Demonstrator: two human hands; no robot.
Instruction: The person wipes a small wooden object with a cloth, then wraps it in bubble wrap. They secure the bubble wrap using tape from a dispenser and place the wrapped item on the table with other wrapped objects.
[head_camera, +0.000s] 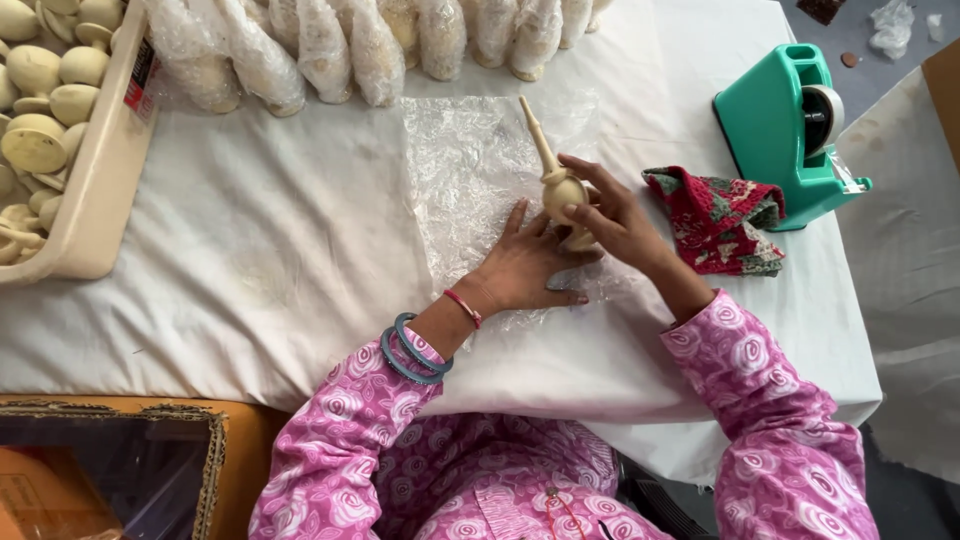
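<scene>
Right hand (612, 215) gripping cream wooden finial (556, 178) – left hand (525, 265) open, flat on plastic wrap (470, 180), mid-table (250, 250).

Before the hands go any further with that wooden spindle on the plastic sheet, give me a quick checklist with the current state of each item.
1. Wooden spindle in a firm grip of the right hand: ok, fingers wrap its bulb.
2. Left hand pinning the plastic sheet: ok, palm flat on it.
3. Sheet lying flat under the piece: not ok, it is crinkled.
4. Tape dispenser close by: ok, beside the right hand, past the red crocheted cloth.
5. Tape end free to pull: cannot tell.
6. Spindle's base sitting on the sheet: cannot tell, the hands hide it.
</scene>
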